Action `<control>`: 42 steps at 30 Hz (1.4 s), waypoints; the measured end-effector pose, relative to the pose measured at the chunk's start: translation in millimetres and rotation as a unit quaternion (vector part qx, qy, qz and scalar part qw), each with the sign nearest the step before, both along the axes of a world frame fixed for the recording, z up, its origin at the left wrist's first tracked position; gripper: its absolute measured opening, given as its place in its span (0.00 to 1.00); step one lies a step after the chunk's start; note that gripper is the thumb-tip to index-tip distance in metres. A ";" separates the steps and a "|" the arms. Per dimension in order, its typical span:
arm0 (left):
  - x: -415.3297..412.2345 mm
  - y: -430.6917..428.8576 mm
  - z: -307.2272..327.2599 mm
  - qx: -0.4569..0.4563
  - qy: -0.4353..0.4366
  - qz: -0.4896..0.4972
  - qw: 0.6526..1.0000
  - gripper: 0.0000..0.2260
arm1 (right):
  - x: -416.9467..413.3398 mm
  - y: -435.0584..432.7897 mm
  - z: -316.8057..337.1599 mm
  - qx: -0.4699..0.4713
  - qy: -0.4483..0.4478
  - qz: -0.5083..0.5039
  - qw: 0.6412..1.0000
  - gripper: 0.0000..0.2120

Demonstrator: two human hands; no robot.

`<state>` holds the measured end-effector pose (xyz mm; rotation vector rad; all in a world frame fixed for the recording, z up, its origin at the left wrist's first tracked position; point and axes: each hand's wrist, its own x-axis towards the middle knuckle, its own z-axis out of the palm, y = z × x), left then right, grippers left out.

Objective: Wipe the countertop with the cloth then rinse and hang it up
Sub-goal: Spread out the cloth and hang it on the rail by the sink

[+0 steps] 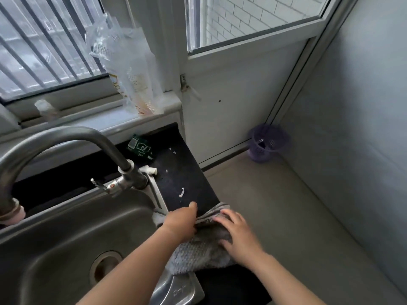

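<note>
Left hand [181,221] fingers hidden in cloth [198,249]; packet [139,147] print unreadable.

a green packet [139,148] lies well ahead of the grip, white scraps [181,192] just ahead. a purple basket [265,143] stands on the floor far right. plastic bags [127,69] lean farther ahead.

Left hand [181,223], right hand [240,236] on cloth [198,254]
</note>
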<state>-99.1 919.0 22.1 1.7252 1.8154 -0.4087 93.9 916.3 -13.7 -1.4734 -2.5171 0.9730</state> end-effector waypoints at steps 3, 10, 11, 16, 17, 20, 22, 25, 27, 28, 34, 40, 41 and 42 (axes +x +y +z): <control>-0.3 -5.1 8.0 -0.012 -0.017 -0.021 1.000 0.13 | 2.8 -3.4 7.9 -0.009 0.021 -0.008 1.000 0.26; -8.7 -28.5 54.0 0.101 -0.256 0.106 0.956 0.05 | 1.4 -0.8 55.6 -0.041 0.107 -0.096 0.989 0.19; -8.7 -32.0 64.2 0.132 -0.284 0.129 0.941 0.04 | 0.9 -1.2 61.9 -0.041 0.127 -0.113 0.985 0.17; -6.8 -55.8 107.2 0.211 -0.427 0.275 0.835 0.13 | -15.2 -15.8 77.1 -0.072 0.176 -0.201 0.961 0.08; -7.1 -62.2 111.4 0.222 -0.449 0.307 0.809 0.13 | -20.1 -21.4 78.0 -0.086 0.171 -0.229 0.954 0.09; -13.5 -83.1 120.2 0.220 -0.536 0.390 0.716 0.07 | -37.8 -36.0 82.5 -0.184 0.157 -0.228 0.943 0.20; -22.3 -97.7 124.1 0.203 -0.568 0.417 0.680 0.05 | -51.3 -44.9 87.2 -0.258 0.187 -0.212 0.924 0.24; -37.1 -117.2 126.2 0.204 -0.581 0.445 0.650 0.06 | -70.8 -55.7 97.8 -0.285 0.279 -0.181 0.899 0.19; -48.4 -127.6 126.1 0.232 -0.570 0.457 0.643 0.06 | -79.8 -59.2 101.6 -0.277 0.341 -0.183 0.880 0.10; -54.7 -133.0 125.5 0.252 -0.553 0.463 0.645 0.05 | -81.8 -59.4 103.1 -0.266 0.364 -0.203 0.870 0.08; -98.4 -171.2 112.2 0.375 -0.348 0.514 0.688 0.02 | -91.0 -75.1 106.1 -0.264 0.367 -0.241 0.859 0.15; -118.4 -189.1 114.5 0.303 -0.457 0.463 0.696 0.03 | -134.2 -96.6 109.2 -0.345 0.093 -0.192 0.914 0.19; -120.4 -190.9 116.7 0.290 -0.486 0.452 0.689 0.05 | -140.3 -99.7 106.9 -0.351 0.082 -0.182 0.915 0.19; -122.5 -192.7 118.8 0.279 -0.513 0.441 0.682 0.06 | -146.1 -103.3 104.8 -0.368 0.089 -0.182 0.907 0.19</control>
